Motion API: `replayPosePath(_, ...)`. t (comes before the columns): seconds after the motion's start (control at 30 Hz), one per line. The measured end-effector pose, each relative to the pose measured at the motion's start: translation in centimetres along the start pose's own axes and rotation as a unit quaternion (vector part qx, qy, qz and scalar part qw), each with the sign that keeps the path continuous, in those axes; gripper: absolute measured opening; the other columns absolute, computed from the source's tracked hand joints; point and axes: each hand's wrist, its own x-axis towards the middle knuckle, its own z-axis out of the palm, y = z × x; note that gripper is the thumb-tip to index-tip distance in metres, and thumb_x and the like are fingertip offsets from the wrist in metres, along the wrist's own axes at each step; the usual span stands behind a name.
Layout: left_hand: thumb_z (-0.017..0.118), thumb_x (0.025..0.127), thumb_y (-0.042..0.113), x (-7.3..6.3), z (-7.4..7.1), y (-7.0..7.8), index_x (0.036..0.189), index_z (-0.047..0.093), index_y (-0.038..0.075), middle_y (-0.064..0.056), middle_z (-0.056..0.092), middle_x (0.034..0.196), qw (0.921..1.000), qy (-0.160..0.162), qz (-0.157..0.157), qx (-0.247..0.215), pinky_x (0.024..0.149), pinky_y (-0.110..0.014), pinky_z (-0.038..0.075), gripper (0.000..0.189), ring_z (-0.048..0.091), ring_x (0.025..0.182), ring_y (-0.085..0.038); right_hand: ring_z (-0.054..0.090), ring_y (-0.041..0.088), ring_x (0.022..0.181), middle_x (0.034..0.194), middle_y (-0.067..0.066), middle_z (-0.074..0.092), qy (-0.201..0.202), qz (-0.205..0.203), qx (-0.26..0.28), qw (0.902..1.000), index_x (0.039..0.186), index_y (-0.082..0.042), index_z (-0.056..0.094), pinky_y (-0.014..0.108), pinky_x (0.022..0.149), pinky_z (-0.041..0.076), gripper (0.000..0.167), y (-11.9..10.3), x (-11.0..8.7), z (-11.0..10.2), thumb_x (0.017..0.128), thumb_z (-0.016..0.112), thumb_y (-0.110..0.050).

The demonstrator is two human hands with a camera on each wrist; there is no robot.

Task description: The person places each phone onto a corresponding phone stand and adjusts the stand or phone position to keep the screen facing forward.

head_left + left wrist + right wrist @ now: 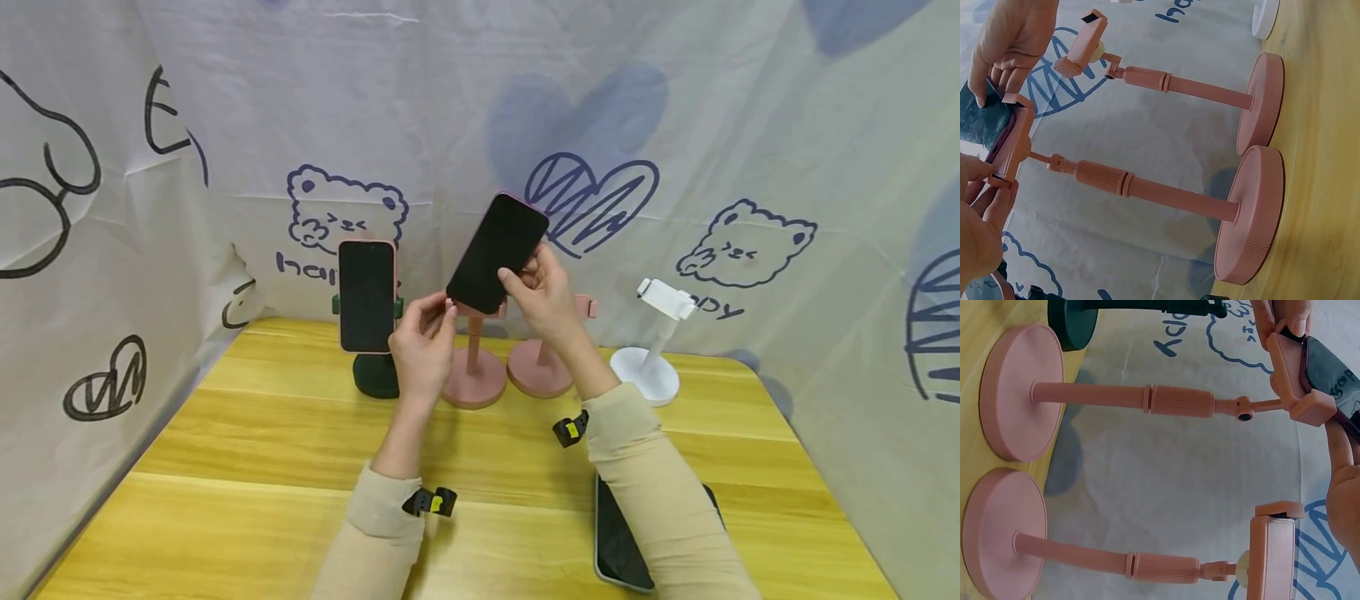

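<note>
My right hand (546, 296) grips a smartphone (498, 250) with a dark screen and pinkish-purple edge, thumb on the screen and fingers behind. The phone leans to the right, its lower end at the clamp (1288, 369) of a pink phone stand (474, 383). My left hand (422, 343) pinches the clamp's left end beside the phone's lower corner. In the left wrist view, the phone's edge (1004, 139) lies between the clamp's two ends. The right hand's fingers are partly hidden behind the phone.
Left of it, a dark green stand (375, 377) holds a pink-edged phone (367, 296) upright. Close on the right are a second pink stand (538, 371) and a white stand (647, 379). A dark-screened tablet (618, 537) lies under the right forearm. A printed cloth (450, 100) hangs behind the wooden table (247, 467).
</note>
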Motion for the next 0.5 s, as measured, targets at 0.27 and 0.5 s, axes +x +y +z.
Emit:
replayPosePath(0.27, 0.068, 0.091, -0.017, -0.2, -0.2, 1.4, 0.11, 0.067, -0.019, -0.036, 0.07, 0.106, 0.9997, 0.006, 0.024, -0.001, 0.091, -0.044, 0.06, 0.019, 0.072, 0.102, -0.047, 0.071, 0.01, 0.098, 0.121, 0.033, 0.068, -0.024, 0.01, -0.017, 0.9995, 0.137, 0.012, 0.048, 0.023, 0.085, 0.06, 0.041, -0.2, 0.1, -0.5, 0.099, 0.063, 0.008)
replayPosePath(0.5, 0.068, 0.091, -0.017, 0.0, -0.2, 0.4, 0.111, 0.067, -0.02, -0.036, 0.07, 0.107, 0.9995, 0.007, 0.03, 0.001, 0.091, -0.048, 0.06, 0.02, 0.072, 0.102, -0.047, 0.072, 0.01, 0.097, 0.121, 0.03, 0.069, -0.036, 0.021, -0.033, 0.9986, 0.137, 0.009, 0.049, 0.024, 0.086, 0.06, 0.041, -0.4, 0.3, -0.8, 0.099, 0.064, 0.005)
